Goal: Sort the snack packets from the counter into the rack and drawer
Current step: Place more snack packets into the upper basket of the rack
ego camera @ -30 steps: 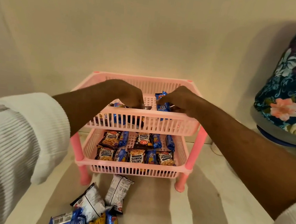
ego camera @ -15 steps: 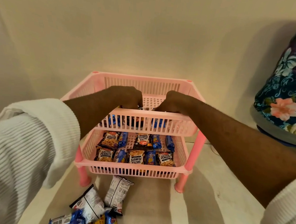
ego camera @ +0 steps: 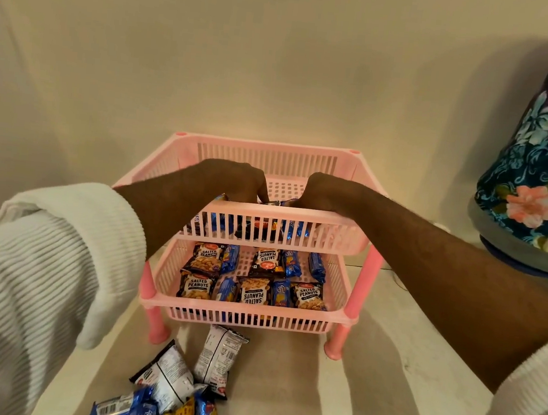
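Down on the pale table (ego camera: 381, 401), right in front of the pink slotted plastic two-tier rack (ego camera: 256, 311), there's a loose pile of small crinkly foil snack packets (ego camera: 177, 395), white, blue and yellow ones, not sorted yet. No drawer anywhere in view.

Both hands are in the top tier. The left hand (ego camera: 231, 183) and right hand (ego camera: 327, 194) sit knuckles-up just behind the front rim, fingers curled down toward a dark packet and a blue biscuit packet (ego camera: 292, 228) at the front. Honestly can't tell whether the fingers are pinching those packets or only nudging them into line, because the rim hides the tips.

Handling-wise I'd guess these things are super light, soft and a bit slippery, and the peanut ones will crush if you squeeze the middle. Best bet is probably pinching the crimped end seam or taking one by its short edges, then laying it flat.

Contents: the lower tier holds two rows of black salted peanut packets (ego camera: 199, 283) alternating with small blue biscuit packets, all lying flat and snug beside each other. The upper tier only shows a few packets through the front slots, with bare pink mesh behind the hands, so plenty of room up there by the look of it.

Off to the right is a rounded thing under a blue floral cloth cover (ego camera: 543, 173), well apart from the rack.
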